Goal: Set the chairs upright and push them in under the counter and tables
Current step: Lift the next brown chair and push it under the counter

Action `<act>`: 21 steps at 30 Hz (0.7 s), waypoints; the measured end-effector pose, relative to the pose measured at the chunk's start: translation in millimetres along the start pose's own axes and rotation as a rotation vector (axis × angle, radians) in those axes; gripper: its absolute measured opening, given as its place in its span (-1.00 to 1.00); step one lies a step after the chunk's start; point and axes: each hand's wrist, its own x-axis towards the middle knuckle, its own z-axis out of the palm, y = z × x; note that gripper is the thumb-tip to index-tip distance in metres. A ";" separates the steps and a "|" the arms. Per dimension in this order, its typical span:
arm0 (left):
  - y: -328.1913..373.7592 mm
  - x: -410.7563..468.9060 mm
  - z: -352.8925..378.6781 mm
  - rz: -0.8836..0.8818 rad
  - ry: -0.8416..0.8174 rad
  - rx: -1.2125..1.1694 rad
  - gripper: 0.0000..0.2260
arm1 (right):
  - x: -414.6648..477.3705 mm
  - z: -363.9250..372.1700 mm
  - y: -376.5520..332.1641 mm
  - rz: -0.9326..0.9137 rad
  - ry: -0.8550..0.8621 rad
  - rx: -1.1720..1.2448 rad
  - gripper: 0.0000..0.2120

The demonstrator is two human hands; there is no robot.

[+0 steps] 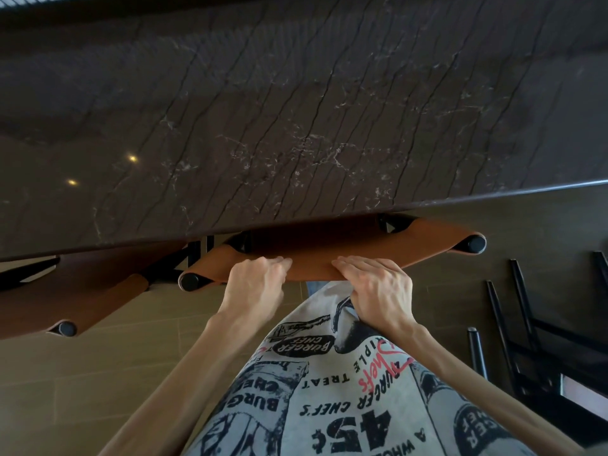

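Note:
A stool with a tan leather sling seat [348,245] on a black frame stands upright, its far half hidden under the dark marble counter [296,110]. My left hand [255,283] and my right hand [378,286] both grip the seat's near edge, fingers curled over the leather. A second, matching stool [65,297] stands upright at the left, partly under the counter. At the right a black-framed chair [526,350] lies tipped over on the floor, legs pointing up and away.
The counter edge [427,202] runs diagonally across the view, higher at the right. Beige floor tiles [148,340] show below it. My printed shirt [329,390] fills the lower middle.

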 end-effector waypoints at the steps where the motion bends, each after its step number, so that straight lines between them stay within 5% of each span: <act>1: -0.6 -0.1 0.1 0.000 0.025 -0.004 -0.61 | 0.4 0.3 0.4 0.003 0.002 0.001 -0.50; 10: -6.5 -8.6 10.7 -0.011 0.359 -0.175 -0.52 | -1.1 10.5 7.7 0.003 0.104 0.045 -0.54; 21: -1.6 -15.9 24.0 -0.078 0.391 -0.216 -0.57 | -13.8 24.4 9.5 0.039 0.116 0.055 -0.50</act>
